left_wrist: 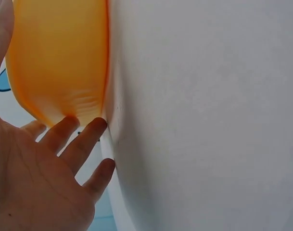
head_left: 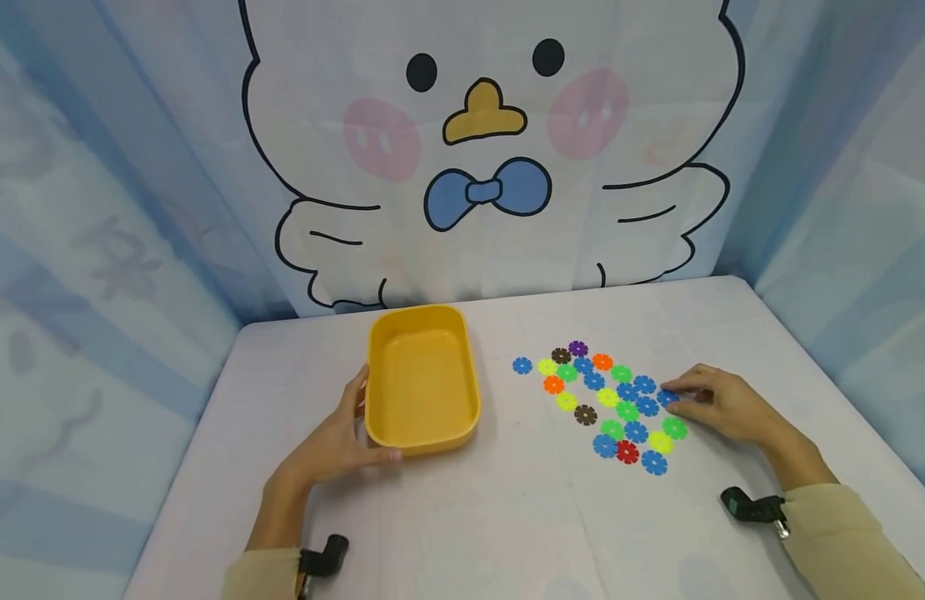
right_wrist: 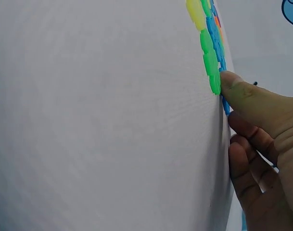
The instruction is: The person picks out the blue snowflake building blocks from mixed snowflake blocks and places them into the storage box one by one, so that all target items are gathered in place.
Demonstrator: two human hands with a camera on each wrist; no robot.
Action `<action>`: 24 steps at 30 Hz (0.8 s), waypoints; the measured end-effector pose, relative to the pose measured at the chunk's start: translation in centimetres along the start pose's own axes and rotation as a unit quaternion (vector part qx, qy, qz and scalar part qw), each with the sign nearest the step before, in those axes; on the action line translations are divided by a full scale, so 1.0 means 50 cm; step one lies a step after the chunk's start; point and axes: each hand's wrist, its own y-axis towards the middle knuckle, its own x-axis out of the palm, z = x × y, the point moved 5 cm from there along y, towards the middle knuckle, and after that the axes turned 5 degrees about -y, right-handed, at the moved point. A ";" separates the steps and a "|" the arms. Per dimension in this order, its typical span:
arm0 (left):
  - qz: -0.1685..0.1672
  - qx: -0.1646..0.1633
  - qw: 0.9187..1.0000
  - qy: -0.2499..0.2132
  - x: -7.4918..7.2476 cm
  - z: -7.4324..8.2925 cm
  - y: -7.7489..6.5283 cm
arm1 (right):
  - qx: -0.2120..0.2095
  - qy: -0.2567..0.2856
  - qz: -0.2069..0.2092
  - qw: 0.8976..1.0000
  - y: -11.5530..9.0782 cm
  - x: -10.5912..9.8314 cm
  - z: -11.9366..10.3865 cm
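Observation:
My left hand rests against the left side and near corner of a yellow plastic tray. In the left wrist view, its fingers are spread and fairly straight, with fingertips at the tray's wall. The tray holds nothing. At the right edge of a group of flat, notched plastic discs, my right hand pinches a blue disc between thumb and fingers. The right wrist view shows that blue disc edge-on, low by the table, with a green disc beside the thumb.
Several snowflake-shaped discs in blue, green, yellow, orange, brown and purple lie flat on the white table, a red disc near the front. Printed curtains stand behind the table and at both sides. Each wrist wears a small black camera.

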 end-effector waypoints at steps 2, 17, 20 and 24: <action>0.000 0.006 1.000 0.000 -0.002 0.002 0.003 | 0.005 -0.004 -0.003 1.000 0.000 0.000 0.001; 0.033 0.045 0.996 0.063 -0.011 0.005 0.017 | 0.030 -0.015 -0.029 0.999 0.002 0.004 -0.005; 0.031 0.047 0.997 0.062 -0.012 0.004 0.019 | 0.004 -0.021 -0.020 1.000 0.002 0.003 -0.008; 0.020 0.048 0.997 0.054 -0.013 0.005 0.021 | -0.013 -0.025 -0.018 0.999 0.003 0.002 -0.011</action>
